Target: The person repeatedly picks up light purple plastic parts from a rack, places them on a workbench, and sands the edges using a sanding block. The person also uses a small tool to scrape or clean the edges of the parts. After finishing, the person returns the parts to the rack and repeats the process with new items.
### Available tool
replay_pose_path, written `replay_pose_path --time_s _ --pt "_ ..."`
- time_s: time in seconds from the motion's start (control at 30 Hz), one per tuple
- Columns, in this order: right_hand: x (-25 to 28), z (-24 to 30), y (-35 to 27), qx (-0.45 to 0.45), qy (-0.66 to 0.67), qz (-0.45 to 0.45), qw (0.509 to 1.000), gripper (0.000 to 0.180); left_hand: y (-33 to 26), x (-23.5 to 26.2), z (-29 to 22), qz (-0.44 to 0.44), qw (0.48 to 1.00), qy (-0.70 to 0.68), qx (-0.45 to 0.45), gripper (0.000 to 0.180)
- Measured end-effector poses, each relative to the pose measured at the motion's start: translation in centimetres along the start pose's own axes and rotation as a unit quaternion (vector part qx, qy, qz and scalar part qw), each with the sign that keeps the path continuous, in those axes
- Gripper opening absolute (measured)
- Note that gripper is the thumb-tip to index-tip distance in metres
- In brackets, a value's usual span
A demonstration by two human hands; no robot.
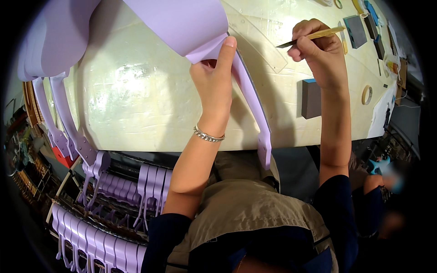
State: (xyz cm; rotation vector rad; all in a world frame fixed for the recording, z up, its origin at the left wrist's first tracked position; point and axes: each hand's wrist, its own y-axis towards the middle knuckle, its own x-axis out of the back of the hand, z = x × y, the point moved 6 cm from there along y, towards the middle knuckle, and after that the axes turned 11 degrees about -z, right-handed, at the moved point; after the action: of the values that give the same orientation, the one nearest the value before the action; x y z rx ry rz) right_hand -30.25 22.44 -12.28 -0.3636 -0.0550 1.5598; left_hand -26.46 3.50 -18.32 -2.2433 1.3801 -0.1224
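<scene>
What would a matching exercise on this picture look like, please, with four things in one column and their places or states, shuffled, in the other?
Column one
1. Left hand
2. Right hand
3. Bracelet
4. Roll of tape

Column two
A. Lying on the table, to the right of the right forearm
B. Gripping a large lilac piece
C. Silver-coloured, worn around the left wrist
D. Holding a thin, yellow-handled tool

Right pairs: 1-B, 2-D, 3-C, 4-A
</scene>
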Motion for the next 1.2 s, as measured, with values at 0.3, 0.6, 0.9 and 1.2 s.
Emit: replay_pose_path --time_s 0.3,0.6,0.9,1.2 --pt "-6.0 2.1 1.6 0.278 -0.259 0.116 0.918 0.012 -3.3 0.7 2.2 0.145 0.986 0.036 0.079 0.040" --pt "-7.1 2.0 2.6 0.283 -0.289 0.137 0.904 0.012 -8.7 2.5 5.9 0.245 0.957 0.085 0.133 0.044" --pt "-7.1 1.8 2.4 0.288 -0.294 0.137 0.901 0.009 -9.7 2.9 6.8 0.279 0.946 0.106 0.130 0.043" --pt "-6.8 1.3 1.3 0.300 -0.261 0.137 0.907 0.010 -9.7 2.8 6.8 0.272 0.947 0.109 0.133 0.042"
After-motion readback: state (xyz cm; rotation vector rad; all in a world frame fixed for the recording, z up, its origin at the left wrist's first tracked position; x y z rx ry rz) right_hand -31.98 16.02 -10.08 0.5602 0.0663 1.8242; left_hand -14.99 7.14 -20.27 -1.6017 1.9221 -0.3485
